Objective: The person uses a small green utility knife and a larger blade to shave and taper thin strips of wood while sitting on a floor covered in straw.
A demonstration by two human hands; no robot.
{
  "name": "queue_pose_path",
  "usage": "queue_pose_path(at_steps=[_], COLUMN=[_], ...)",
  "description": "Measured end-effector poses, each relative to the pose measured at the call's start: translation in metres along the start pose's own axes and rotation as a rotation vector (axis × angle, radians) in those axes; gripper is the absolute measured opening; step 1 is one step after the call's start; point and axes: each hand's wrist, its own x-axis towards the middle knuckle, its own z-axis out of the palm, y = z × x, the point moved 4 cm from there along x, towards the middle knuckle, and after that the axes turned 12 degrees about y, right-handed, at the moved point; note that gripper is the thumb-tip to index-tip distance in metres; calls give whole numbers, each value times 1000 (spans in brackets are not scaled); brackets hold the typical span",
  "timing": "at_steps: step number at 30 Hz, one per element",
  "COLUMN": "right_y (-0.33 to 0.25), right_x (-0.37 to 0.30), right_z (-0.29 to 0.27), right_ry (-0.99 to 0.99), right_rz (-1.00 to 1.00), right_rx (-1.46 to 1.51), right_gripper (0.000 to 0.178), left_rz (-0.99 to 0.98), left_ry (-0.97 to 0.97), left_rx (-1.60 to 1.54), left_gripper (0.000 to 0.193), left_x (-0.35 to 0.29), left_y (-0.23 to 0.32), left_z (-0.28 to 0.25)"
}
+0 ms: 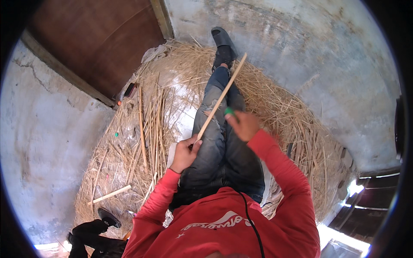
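Observation:
My left hand point(185, 155) is closed around the lower end of a long, pale strip of split wood or bamboo point(223, 94). The strip slants up and away to the right, above my outstretched legs in worn jeans point(211, 150). To the right of the strip, my right hand point(245, 126) is closed on a small green thing point(230, 112), which looks like a handle. Motion blurs that hand, and any blade or further part of the green thing cannot be made out.
Shavings and straw point(279, 103) cover the floor around my legs. A bundle of thin strips point(155, 116) lies on the left, with a shorter pale strip point(111, 195) nearer. Walls point(327, 56) and a brown panel point(94, 38) close in the far side. Another person's dark-clothed leg point(90, 232) shows at lower left.

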Motion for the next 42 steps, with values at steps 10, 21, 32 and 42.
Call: queue_pose_path(at_steps=[10, 21, 32, 42], right_y=[2, -14, 6, 228], right_x=[-76, -81, -69, 40], right_z=[100, 99, 107, 62], right_ry=[-254, -271, -178, 438], right_rz=[106, 146, 264, 391], right_rx=[120, -46, 14, -235], right_gripper=[65, 67, 72, 84], left_rz=[23, 165, 111, -56], left_ry=[-68, -57, -173, -199], left_rx=[254, 250, 438, 311], left_gripper=[33, 26, 25, 27], left_x=[-10, -23, -94, -175], left_y=[-9, 1, 33, 45], left_z=[22, 6, -77, -181])
